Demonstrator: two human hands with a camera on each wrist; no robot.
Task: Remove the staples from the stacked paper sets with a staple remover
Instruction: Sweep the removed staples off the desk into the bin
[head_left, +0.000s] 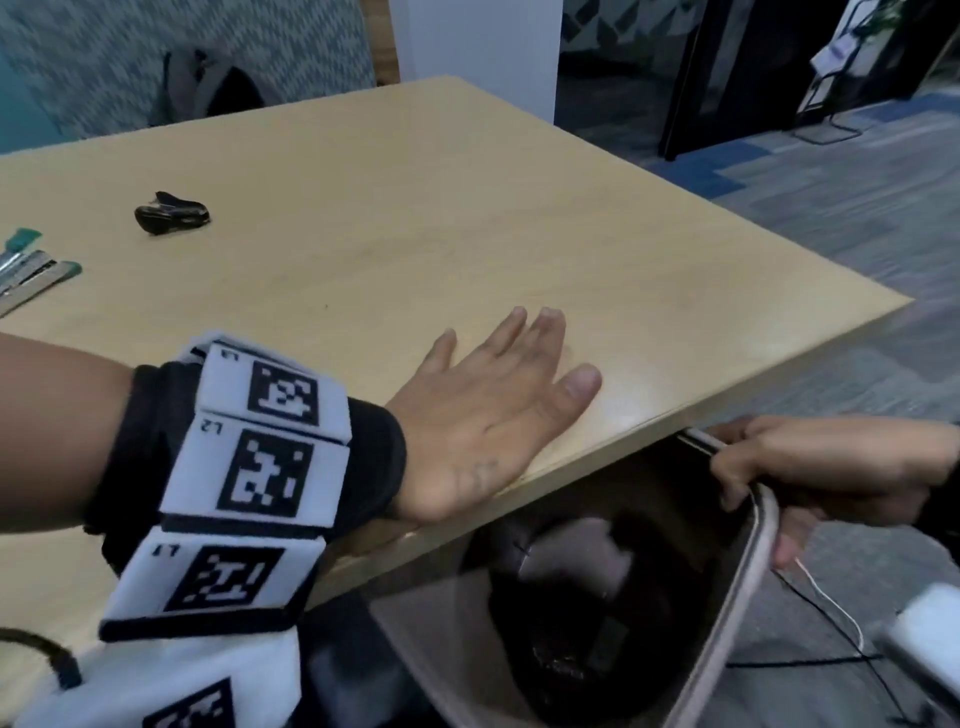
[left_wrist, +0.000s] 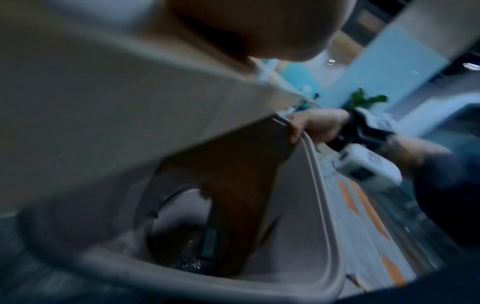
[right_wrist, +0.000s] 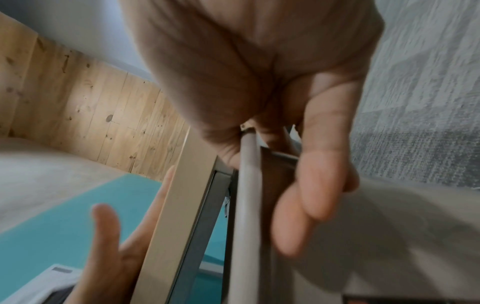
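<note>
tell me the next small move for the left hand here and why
Probably sweep the left hand toward the table edge. It lies flat on the table beside that edge, and the right hand grips the rim of a bin held right under it. I cannot make out staples on the wood.

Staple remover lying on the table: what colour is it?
Glossy black; the staple remover shows best in the head view, lying untouched on the tan table.
</note>
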